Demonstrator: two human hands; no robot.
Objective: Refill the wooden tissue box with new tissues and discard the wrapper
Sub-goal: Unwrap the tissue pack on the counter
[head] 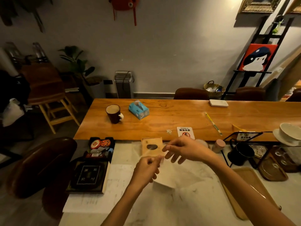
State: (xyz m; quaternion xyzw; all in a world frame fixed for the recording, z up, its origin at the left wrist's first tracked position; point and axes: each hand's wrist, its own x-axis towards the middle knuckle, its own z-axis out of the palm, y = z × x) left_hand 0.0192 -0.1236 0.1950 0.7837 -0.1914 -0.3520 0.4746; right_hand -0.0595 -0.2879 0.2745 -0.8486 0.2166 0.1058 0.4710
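Both hands pinch the clear wrapper (153, 154): left hand (146, 170) low, right hand (184, 150) high. Peel slowly; the tissues (164, 178) sit beneath them, the wooden box (152, 146) just beyond.

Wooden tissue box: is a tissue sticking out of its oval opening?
No. The wooden tissue box shows only a dark, empty oval opening, while the white tissue stack lies on the counter below the hands.
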